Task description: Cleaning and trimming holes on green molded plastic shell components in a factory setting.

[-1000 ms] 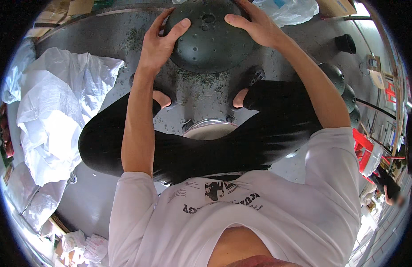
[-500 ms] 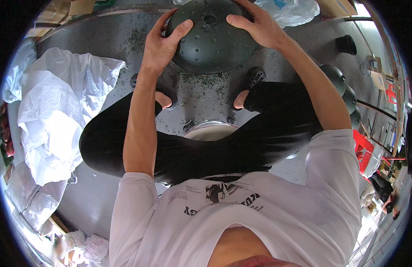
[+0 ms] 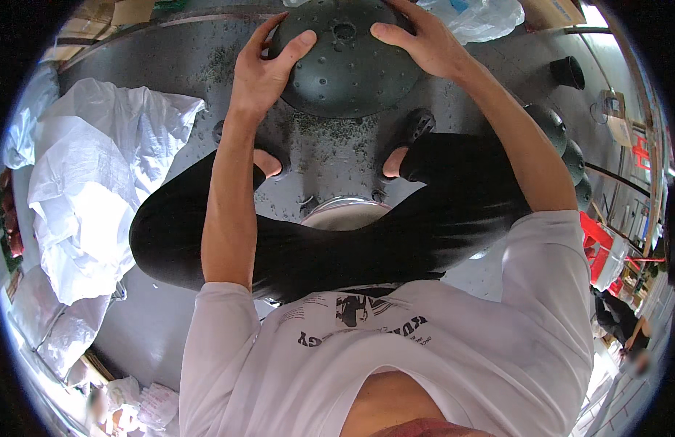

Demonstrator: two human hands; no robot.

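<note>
We see the dark green dome (image 3: 348, 80) at the top centre of the frame, lying directly between the left hand (image 3: 261, 73) and the right hand (image 3: 432, 49). Both touch it, so we call neither nearer. Our grip is clamped on the dome from both sides, the thumbs on its face flanking a round hole (image 3: 344, 31). We make out no long axis; its upper edge is cut off, and we cannot tell what supports it.
</note>
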